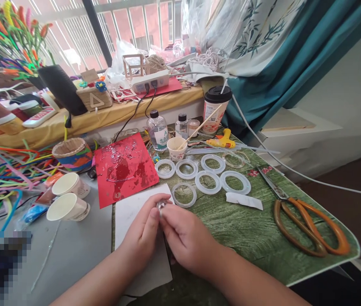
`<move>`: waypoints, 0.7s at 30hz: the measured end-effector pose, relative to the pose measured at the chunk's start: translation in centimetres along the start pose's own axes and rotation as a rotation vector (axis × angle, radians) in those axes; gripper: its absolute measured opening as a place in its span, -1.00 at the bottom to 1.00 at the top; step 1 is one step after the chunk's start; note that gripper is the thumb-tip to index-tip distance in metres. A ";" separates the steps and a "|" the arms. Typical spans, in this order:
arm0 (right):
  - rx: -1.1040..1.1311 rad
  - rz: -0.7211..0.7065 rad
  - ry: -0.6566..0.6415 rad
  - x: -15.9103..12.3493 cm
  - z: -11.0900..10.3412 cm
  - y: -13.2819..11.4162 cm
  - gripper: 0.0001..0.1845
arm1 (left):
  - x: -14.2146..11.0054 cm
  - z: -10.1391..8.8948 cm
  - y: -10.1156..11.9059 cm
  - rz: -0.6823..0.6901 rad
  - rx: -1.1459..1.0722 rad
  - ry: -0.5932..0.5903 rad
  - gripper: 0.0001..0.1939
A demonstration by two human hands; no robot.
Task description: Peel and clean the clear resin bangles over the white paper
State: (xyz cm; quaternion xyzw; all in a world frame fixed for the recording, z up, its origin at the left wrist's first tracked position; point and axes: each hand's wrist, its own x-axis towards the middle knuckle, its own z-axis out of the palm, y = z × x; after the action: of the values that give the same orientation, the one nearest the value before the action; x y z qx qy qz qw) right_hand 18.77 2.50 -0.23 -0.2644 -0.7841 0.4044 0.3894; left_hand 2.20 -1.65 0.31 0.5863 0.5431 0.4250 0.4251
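My left hand [140, 233] and right hand [188, 240] pinch a small shiny clear piece [160, 208] between their fingertips, just above a white paper sheet [129, 216]. Translucent plastic rings [207, 182] lie across the green wood-print mat [247, 225] on the table, near orange-handled scissors [308, 231]; a teal curtain [263, 85] hangs behind.

Small shiny clear piece [160, 206] held between fingertips [167, 213].

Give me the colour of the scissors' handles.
The scissors' handles are orange and brown, shown best in the head view.
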 end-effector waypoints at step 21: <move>0.735 0.597 0.053 0.2 1.1 -0.3 -0.63 | 0.5 -1.0 -1.0 0.111 0.041 -0.132 -0.49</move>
State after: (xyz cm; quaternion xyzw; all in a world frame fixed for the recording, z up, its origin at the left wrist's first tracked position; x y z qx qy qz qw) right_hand 17.71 2.01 -0.33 -0.3333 -0.4683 0.7425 0.3439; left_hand 0.97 -1.02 -0.39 0.6511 0.4890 0.3969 0.4235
